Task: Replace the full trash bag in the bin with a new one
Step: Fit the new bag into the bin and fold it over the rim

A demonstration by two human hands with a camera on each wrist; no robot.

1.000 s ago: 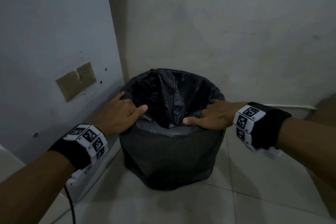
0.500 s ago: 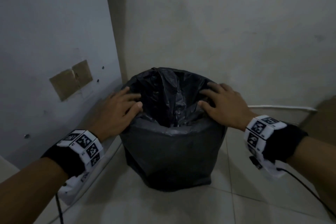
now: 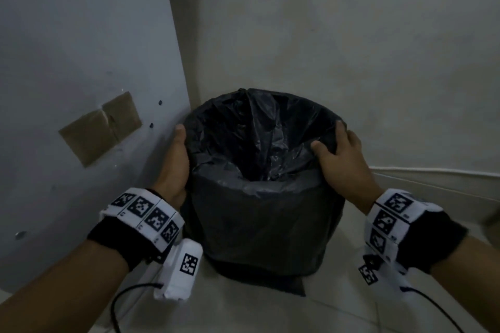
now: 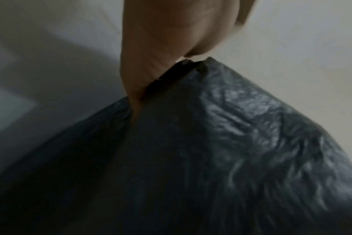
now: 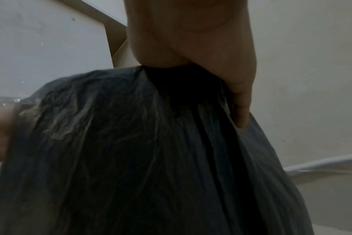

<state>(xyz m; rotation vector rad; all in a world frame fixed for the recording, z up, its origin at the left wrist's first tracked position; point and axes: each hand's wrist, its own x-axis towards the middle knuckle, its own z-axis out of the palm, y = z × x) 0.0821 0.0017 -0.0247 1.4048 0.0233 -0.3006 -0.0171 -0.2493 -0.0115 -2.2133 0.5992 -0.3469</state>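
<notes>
A round bin stands in a corner, lined with a black trash bag (image 3: 265, 222) whose top is folded down over the rim and covers the bin's sides. The bag's inside looks dark and crumpled. My left hand (image 3: 176, 159) lies flat against the bag's left side, thumb up at the rim. In the left wrist view a fingertip sits in a crease of the bag (image 4: 231, 143). My right hand (image 3: 338, 154) straddles the right rim, thumb inside and fingers outside. In the right wrist view these fingers (image 5: 241, 103) run down the bag (image 5: 131, 143).
A grey panel with brown tape patches (image 3: 100, 127) stands close on the left, and a plaster wall (image 3: 351, 48) is just behind the bin. The floor is pale tile (image 3: 257, 313). A white strip (image 3: 433, 173) runs along the right wall. A dark flap (image 3: 286, 285) lies under the bin.
Both hands slid from the near rim back along the sides. The left hand turned its palm against the bag's side. The right hand now straddles the right rim.
</notes>
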